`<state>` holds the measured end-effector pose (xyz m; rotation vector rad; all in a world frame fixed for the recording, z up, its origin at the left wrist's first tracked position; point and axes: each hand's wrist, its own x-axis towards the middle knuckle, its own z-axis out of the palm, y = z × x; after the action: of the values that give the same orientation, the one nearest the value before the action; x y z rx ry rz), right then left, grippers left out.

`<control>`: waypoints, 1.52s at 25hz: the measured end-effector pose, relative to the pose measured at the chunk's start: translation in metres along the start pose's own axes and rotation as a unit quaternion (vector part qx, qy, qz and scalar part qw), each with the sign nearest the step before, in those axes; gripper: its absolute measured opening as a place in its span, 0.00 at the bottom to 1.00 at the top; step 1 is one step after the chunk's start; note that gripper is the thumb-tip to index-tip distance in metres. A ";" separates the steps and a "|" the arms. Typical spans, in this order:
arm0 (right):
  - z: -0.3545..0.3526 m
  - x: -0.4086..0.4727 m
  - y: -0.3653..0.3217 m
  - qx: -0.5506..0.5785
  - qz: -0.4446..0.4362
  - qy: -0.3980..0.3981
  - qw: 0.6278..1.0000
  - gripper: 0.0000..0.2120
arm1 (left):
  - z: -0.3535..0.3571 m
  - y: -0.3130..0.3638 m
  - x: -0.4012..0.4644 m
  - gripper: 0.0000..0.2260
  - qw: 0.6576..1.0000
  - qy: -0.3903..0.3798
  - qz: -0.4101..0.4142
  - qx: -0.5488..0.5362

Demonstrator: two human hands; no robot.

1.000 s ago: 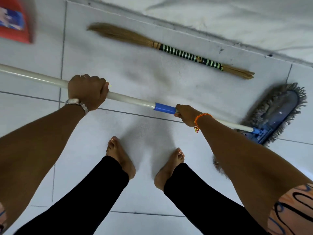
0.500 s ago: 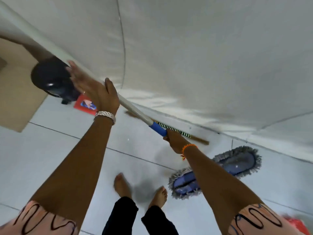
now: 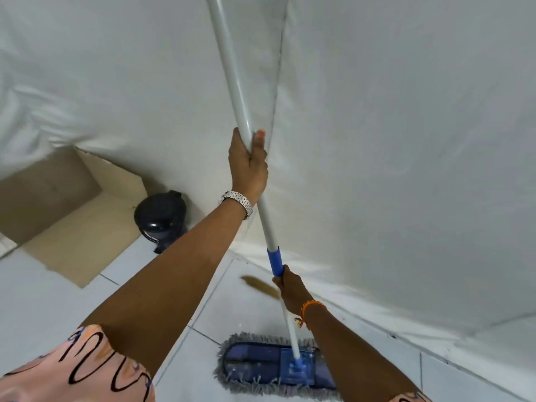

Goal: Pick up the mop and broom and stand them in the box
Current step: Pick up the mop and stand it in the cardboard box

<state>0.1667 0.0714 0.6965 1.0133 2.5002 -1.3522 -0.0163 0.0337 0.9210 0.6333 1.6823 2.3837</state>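
The mop (image 3: pixel 271 364) stands nearly upright, its blue fringed head low over the white tiled floor at the bottom centre. Its white pole rises past the frame's top. My left hand (image 3: pixel 249 163) grips the pole high up, above the blue collar. My right hand (image 3: pixel 291 288) grips it just below the collar. The broom (image 3: pixel 259 285) lies on the floor by the wall; only its blurred straw end shows, beside my right hand. An open cardboard box (image 3: pixel 69 204) stands at the left against the wall.
A dark round bin (image 3: pixel 160 217) sits between the box and the mop, against the white sheet-covered wall (image 3: pixel 391 140). White floor tiles (image 3: pixel 43 300) spread at lower left.
The mop has swung from lying level to nearly upright. My left hand has closed around the upper pole. The view has turned toward the wall and box.
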 end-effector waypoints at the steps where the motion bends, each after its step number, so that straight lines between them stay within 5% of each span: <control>1: 0.009 0.005 -0.017 0.009 -0.005 0.002 1.000 0.02 | -0.009 0.009 0.007 0.11 1.000 -0.023 0.010 0.002; 11: 0.148 0.088 -0.216 0.055 -0.039 0.041 0.997 0.10 | -0.177 0.089 0.124 0.10 0.963 -0.262 0.013 0.067; 17: 0.226 0.149 -0.327 0.053 -0.091 0.013 0.994 0.06 | -0.290 0.110 0.200 0.11 0.951 -0.294 -0.004 0.097; 22: 0.283 0.218 -0.411 0.037 -0.120 -0.012 0.992 0.12 | -0.380 0.113 0.279 0.12 0.948 -0.297 -0.004 0.117; 33: 0.402 0.371 -0.617 0.023 -0.091 -0.049 0.994 0.09 | -0.572 0.122 0.480 0.09 0.951 -0.275 -0.033 0.139; 38: 0.457 0.428 -0.687 0.009 -0.062 -0.024 0.998 0.10 | -0.651 0.115 0.554 0.09 0.936 -0.323 -0.036 0.136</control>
<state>-0.6708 -0.3302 0.7329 0.8305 2.5585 -1.4181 -0.7772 -0.3673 0.9834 1.2094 1.6751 1.6221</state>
